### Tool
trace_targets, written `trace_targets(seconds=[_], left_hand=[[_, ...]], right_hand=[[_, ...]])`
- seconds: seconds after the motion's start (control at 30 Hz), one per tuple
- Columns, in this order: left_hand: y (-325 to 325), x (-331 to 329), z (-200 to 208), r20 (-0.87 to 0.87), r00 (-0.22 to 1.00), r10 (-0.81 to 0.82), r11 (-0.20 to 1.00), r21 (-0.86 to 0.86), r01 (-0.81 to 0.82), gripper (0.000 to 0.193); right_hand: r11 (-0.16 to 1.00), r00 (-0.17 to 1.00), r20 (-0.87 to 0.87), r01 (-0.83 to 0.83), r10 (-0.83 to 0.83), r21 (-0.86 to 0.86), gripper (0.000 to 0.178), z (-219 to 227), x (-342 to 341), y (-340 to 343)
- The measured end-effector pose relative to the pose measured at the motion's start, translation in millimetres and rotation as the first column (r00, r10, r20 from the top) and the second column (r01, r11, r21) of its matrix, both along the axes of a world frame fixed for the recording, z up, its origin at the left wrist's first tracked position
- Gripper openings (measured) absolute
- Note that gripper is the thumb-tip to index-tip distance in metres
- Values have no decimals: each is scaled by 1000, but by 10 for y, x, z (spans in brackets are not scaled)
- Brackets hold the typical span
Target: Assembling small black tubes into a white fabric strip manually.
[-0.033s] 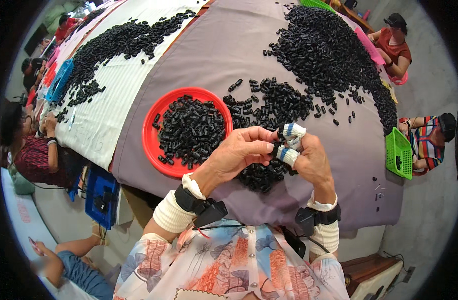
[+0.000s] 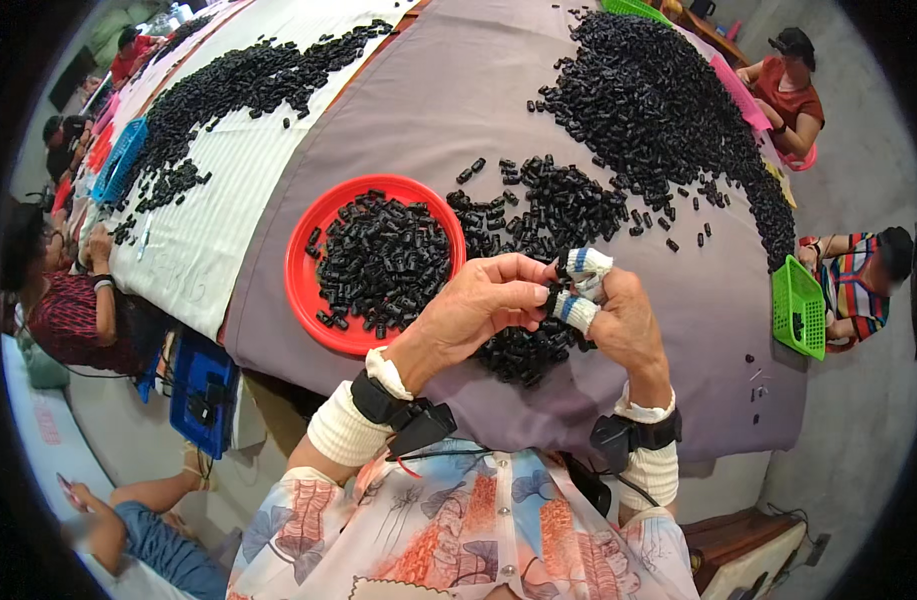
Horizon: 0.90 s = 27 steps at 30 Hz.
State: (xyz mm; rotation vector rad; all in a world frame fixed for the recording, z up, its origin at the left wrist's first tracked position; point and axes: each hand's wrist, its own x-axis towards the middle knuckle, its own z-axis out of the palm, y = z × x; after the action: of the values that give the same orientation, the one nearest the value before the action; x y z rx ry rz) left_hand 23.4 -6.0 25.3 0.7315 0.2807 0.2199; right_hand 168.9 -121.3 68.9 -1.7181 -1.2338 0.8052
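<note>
Both hands meet over the near edge of a pile of small black plastic parts (image 2: 558,205). Thumb and fingers of my left hand (image 2: 483,300) pinch a small black plastic part (image 2: 552,296), mostly covered by the fingertips. My right hand (image 2: 618,310) grips the same part from the other side, its thumb and forefinger wrapped in white knitted finger covers (image 2: 576,311) with blue stripes. Left of the hands, a round red tray (image 2: 300,290) holds many similar black parts (image 2: 383,255).
A large heap of black parts (image 2: 658,110) spreads over the grey tablecloth (image 2: 418,90) at the far right. Another heap (image 2: 238,90) lies on a white cloth at the left. A green basket (image 2: 798,310) stands at the right edge. Other people sit around the tables.
</note>
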Motion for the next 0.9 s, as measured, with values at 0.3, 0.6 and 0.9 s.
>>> trace_targets(seconds=[0.3, 0.6, 0.9], left_hand=[[12, 5, -11, 34, 993, 112, 994, 1, -112, 21], [-99, 42, -91, 100, 964, 248, 961, -150, -232, 21], [-24, 9, -139, 94, 967, 236, 972, -11, -236, 21]], right_hand=[[999, 998, -56, 27, -24, 47, 21, 20, -52, 33], [978, 950, -246, 207, -193, 34, 21, -111, -204, 60], [989, 983, -125, 140, -135, 36, 25, -107, -231, 68]])
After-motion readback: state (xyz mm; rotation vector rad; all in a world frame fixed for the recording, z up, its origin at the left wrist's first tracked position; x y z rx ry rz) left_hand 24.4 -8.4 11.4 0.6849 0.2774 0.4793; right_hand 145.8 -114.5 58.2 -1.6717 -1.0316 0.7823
